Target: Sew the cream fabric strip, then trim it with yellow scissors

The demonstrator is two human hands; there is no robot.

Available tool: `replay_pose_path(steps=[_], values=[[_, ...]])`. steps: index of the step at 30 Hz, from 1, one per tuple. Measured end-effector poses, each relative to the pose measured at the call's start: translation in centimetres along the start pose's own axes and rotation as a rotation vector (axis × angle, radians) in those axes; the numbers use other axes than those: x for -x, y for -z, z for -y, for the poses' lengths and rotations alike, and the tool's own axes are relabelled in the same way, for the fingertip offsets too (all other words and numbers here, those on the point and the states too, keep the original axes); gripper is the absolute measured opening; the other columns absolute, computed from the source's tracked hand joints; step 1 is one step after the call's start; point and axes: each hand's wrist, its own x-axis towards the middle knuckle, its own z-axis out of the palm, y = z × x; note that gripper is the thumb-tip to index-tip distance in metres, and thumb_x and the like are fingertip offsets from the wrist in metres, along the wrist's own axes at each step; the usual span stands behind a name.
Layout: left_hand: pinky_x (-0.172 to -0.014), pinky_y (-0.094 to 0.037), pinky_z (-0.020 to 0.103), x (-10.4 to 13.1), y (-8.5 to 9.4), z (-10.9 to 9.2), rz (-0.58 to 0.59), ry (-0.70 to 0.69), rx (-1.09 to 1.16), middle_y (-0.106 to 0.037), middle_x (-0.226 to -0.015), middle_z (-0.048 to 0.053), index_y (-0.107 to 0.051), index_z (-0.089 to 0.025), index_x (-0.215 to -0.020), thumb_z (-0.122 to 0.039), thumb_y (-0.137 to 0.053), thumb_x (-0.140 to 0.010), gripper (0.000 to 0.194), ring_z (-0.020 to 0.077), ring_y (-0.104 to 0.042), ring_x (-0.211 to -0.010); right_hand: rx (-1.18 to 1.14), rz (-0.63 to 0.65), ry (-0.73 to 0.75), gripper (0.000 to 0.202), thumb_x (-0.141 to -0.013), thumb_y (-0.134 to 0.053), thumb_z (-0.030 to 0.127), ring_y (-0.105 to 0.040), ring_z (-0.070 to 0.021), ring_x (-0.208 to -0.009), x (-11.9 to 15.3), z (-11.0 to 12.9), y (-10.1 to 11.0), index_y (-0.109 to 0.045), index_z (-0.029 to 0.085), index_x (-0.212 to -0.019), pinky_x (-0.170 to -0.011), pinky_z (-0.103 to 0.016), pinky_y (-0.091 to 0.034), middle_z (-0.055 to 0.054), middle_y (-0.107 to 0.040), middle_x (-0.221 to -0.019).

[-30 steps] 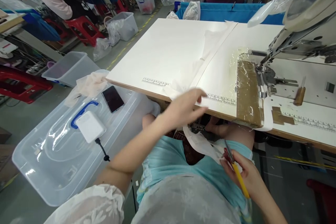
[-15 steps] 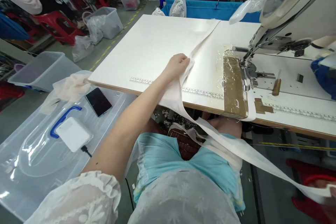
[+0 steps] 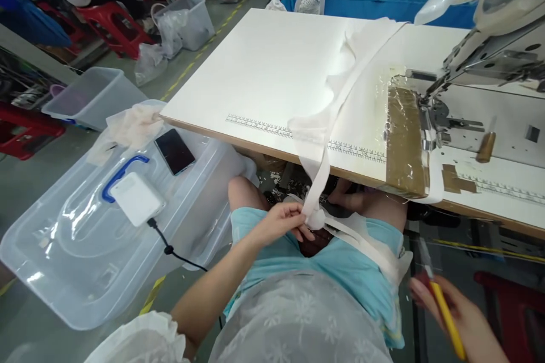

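My left hand pinches a pale white fabric strip just above my lap. From those fingers the strip runs up over the table's front edge and fans out across the tabletop, one side scalloped. More of the white fabric lies across my thighs. At the lower right, my right hand is closed around scissors with yellow and red handles, the metal blades pointing up and away. A gap separates the scissors from the strip. My right fingertips are partly hidden by the handle.
A sewing machine stands on the right of the white table, beside a brown-taped block. A wooden-handled awl lies near it. To the left, a clear plastic box carries a phone and a white device.
My left hand has come down from the tabletop to my lap, still holding the fabric. My right hand, earlier at the right edge with the strip's end, now holds scissors away from it.
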Motion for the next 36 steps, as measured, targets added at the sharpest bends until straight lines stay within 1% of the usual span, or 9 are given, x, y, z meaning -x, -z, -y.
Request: replay_pose_path(steps=[2,3,5,8,14,17,21,28,36], values=[[-0.057,-0.054,0.024,0.3,-1.0,0.9,-0.008,-0.007,0.065,-0.072,-0.069,0.009,-0.057,-0.014,-0.087,-0.06,-0.073,-0.073,0.05,0.0208,-0.072,-0.068,-0.12,0.293,0.006,0.043,-0.082,-0.058,0.066,-0.061,-0.02,-0.059,-1.5,4.0,-2.6,-0.059,0.023,-0.08,-0.053,-0.03,-0.054,-0.002,-0.061,-0.067],[-0.057,-0.054,0.024,0.5,-1.3,1.2,-0.021,-0.012,0.083,-0.072,-0.07,0.008,-0.057,-0.014,-0.088,-0.059,-0.072,-0.074,0.05,0.0214,-0.073,-0.068,-0.157,0.408,0.051,0.041,-0.085,-0.056,0.063,-0.057,-0.0176,-0.06,-2.3,5.9,-3.5,-0.056,0.023,-0.078,-0.054,-0.028,-0.051,-0.001,-0.057,-0.068],[-0.055,-0.053,0.023,1.0,-1.6,1.5,-0.053,-0.021,0.102,-0.071,-0.067,0.006,-0.058,-0.014,-0.091,-0.059,-0.071,-0.077,0.048,0.0204,-0.073,-0.064,-0.115,0.612,0.134,0.036,-0.087,-0.058,0.056,-0.049,-0.0155,-0.064,-4.0,8.9,-4.5,-0.052,0.022,-0.076,-0.058,-0.026,-0.046,0.002,-0.051,-0.071],[-0.054,-0.053,0.022,1.6,-1.5,1.7,-0.072,-0.027,0.124,-0.07,-0.063,0.005,-0.059,-0.014,-0.088,-0.057,-0.07,-0.078,0.046,0.0188,-0.072,-0.06,-0.019,0.747,0.201,0.037,-0.088,-0.06,0.053,-0.04,-0.0138,-0.063,-6.4,11.2,-4.9,-0.046,0.022,-0.074,-0.056,-0.025,-0.039,0.004,-0.042,-0.07],[-0.057,-0.054,0.022,2.2,-1.3,1.4,-0.092,0.005,0.16,-0.073,-0.068,0.009,-0.062,-0.012,-0.083,-0.055,-0.075,-0.075,0.046,0.0203,-0.074,-0.066,0.021,0.899,0.25,0.039,-0.088,-0.06,0.053,-0.032,-0.012,-0.059,-9.2,12.9,-5.2,-0.042,0.023,-0.071,-0.052,-0.025,-0.027,0.006,-0.035,-0.067],[-0.056,-0.054,0.021,2.3,-1.1,1.5,-0.095,0.006,0.178,-0.073,-0.067,0.008,-0.061,-0.013,-0.082,-0.057,-0.074,-0.075,0.046,0.0197,-0.074,-0.064,0.038,0.925,0.286,0.042,-0.086,-0.06,0.055,-0.03,-0.0116,-0.059,-10.0,13.7,-5.5,-0.039,0.023,-0.069,-0.051,-0.025,-0.025,0.006,-0.034,-0.065],[-0.055,-0.053,0.02,2.3,-0.9,1.4,-0.097,-0.003,0.179,-0.073,-0.067,0.008,-0.062,-0.013,-0.082,-0.058,-0.073,-0.076,0.047,0.0192,-0.073,-0.064,0.148,0.89,0.327,0.044,-0.087,-0.056,0.057,-0.032,-0.0121,-0.058,-10.4,14.1,-5.7,-0.037,0.023,-0.067,-0.052,-0.025,-0.025,0.006,-0.035,-0.064],[-0.055,-0.052,0.022,2.2,-0.9,1.3,-0.101,0.013,0.164,-0.072,-0.064,0.008,-0.062,-0.012,-0.082,-0.06,-0.074,-0.072,0.051,0.0199,-0.073,-0.061,0.531,0.618,0.45,0.046,-0.089,-0.047,0.063,-0.045,-0.0167,-0.054,-10.0,15.0,-5.6,-0.038,0.024,-0.066,-0.052,-0.028,-0.027,0.001,-0.05,-0.061],[-0.056,-0.052,0.023,2.0,-0.8,1.5,-0.083,0.01,0.174,-0.072,-0.064,0.008,-0.062,-0.012,-0.08,-0.059,-0.075,-0.073,0.049,0.0198,-0.072,-0.061,0.475,0.546,0.479,0.049,-0.086,-0.051,0.063,-0.039,-0.0143,-0.047,-9.9,14.8,-5.7,-0.036,0.025,-0.058,-0.047,-0.028,-0.026,0.001,-0.048,-0.052]])
